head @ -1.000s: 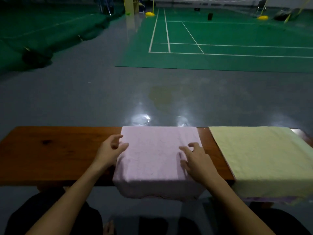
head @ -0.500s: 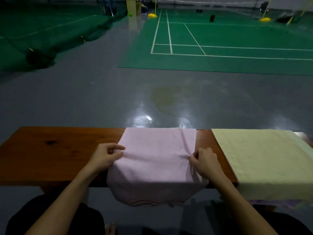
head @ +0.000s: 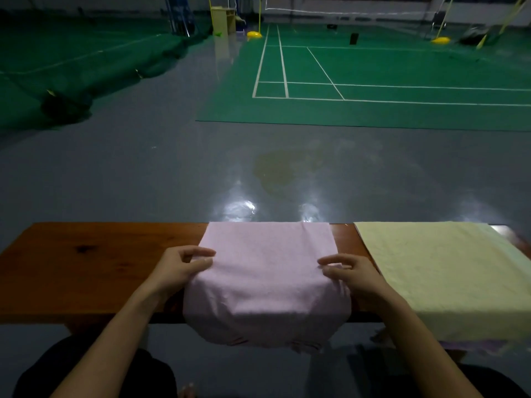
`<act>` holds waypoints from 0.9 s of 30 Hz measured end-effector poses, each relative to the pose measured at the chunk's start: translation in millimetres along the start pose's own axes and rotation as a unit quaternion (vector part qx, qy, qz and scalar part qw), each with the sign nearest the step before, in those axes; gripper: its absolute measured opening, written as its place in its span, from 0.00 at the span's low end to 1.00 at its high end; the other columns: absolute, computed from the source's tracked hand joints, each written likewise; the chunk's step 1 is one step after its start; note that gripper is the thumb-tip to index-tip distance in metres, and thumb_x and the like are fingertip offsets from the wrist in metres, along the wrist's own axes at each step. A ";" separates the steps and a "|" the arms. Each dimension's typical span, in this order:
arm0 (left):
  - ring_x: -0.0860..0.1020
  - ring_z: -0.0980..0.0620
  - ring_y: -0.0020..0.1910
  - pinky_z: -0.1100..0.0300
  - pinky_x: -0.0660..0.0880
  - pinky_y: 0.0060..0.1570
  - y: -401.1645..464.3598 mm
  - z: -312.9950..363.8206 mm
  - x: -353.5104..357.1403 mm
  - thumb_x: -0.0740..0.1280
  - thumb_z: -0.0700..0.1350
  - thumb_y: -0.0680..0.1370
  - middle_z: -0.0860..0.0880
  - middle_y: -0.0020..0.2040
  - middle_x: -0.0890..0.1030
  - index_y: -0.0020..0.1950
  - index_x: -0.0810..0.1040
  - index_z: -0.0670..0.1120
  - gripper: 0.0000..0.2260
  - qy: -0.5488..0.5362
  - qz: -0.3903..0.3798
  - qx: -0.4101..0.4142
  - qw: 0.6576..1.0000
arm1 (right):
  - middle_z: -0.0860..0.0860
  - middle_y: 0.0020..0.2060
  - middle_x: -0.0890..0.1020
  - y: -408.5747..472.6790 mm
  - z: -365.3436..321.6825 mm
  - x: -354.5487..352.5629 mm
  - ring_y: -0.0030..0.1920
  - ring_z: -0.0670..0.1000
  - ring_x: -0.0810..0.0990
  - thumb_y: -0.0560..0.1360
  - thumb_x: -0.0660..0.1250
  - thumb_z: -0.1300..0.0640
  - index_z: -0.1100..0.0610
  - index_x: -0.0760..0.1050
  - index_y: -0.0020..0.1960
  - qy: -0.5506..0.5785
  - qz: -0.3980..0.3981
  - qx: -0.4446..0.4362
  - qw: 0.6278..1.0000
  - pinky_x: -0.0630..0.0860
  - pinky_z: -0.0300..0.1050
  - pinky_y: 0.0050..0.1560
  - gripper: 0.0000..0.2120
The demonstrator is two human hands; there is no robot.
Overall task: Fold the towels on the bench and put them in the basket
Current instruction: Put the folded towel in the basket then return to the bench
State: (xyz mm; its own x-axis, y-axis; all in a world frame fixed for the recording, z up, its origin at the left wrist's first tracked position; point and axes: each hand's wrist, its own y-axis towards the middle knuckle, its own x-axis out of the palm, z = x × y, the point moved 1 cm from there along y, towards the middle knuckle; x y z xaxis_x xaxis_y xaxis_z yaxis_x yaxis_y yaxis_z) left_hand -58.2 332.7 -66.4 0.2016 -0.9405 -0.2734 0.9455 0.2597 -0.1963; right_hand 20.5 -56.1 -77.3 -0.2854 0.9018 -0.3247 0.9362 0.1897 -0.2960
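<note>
- Dim, underexposed hall; colours muted.
- Two white glare patches on glossy floor (head: 241, 209) beyond bench (head: 86, 268).
- Wide-angle bowing at edges; corners dark.

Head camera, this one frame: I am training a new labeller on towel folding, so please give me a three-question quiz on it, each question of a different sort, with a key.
1. True or false: the left hand and the right hand both pinch the pink towel.
2. What lies to the right of the pink towel on the bench?
A. a yellow-green towel
B. a basket
C. a racket
3. Fill in: the near edge of the pink towel hangs over the ____ edge of the bench.

Key
1. True: one hand at each side edge.
2. A, the yellow-green towel; no basket is in view.
3. front
</note>
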 end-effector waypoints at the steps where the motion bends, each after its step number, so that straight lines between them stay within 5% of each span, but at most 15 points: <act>1: 0.83 0.59 0.47 0.70 0.79 0.38 -0.5 0.1 -3.3 0.77 0.41 0.77 0.52 0.54 0.84 0.55 0.88 0.46 0.07 -0.006 0.005 0.005 1.000 | 0.48 0.58 0.84 -2.0 0.3 -3.1 0.61 0.53 0.79 0.76 0.77 0.55 0.46 0.89 0.51 0.003 0.001 -0.002 1.000 0.78 0.55 0.65 0.05; 8: 0.84 0.56 0.54 0.63 0.82 0.46 -9.4 3.5 -27.3 0.79 0.43 0.74 0.55 0.53 0.87 0.52 0.89 0.49 0.07 0.001 -0.006 0.049 0.999 | 0.49 0.54 0.87 -20.5 -14.7 -14.5 0.52 0.46 0.85 0.73 0.79 0.58 0.52 0.88 0.56 0.045 -0.018 -0.052 0.997 0.83 0.40 0.48 0.12; 17: 0.82 0.59 0.60 0.64 0.80 0.54 -25.5 10.8 -44.1 0.83 0.43 0.69 0.57 0.58 0.86 0.57 0.88 0.50 0.18 0.056 -0.028 0.127 0.990 | 0.46 0.57 0.85 -27.2 -18.1 -16.1 0.53 0.31 0.81 0.70 0.82 0.58 0.53 0.85 0.63 -0.095 0.057 -0.179 0.978 0.79 0.30 0.50 0.22; 27: 0.83 0.58 0.47 0.60 0.79 0.45 -40.7 23.8 -47.9 0.82 0.47 0.71 0.56 0.48 0.86 0.50 0.88 0.53 0.09 0.235 0.165 0.268 0.920 | 0.54 0.55 0.86 -34.0 -33.4 -4.4 0.50 0.54 0.83 0.73 0.80 0.61 0.57 0.84 0.63 -0.256 0.187 -0.268 0.910 0.76 0.44 0.53 0.19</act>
State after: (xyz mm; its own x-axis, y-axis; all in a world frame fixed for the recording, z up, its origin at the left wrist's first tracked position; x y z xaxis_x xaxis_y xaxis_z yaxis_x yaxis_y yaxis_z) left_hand -100.3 362.0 -22.9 0.4864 -0.5980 -0.6370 0.8684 0.2506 0.4278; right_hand -3.2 -53.5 -35.8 0.1433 0.6693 -0.7290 0.9142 0.1926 0.3565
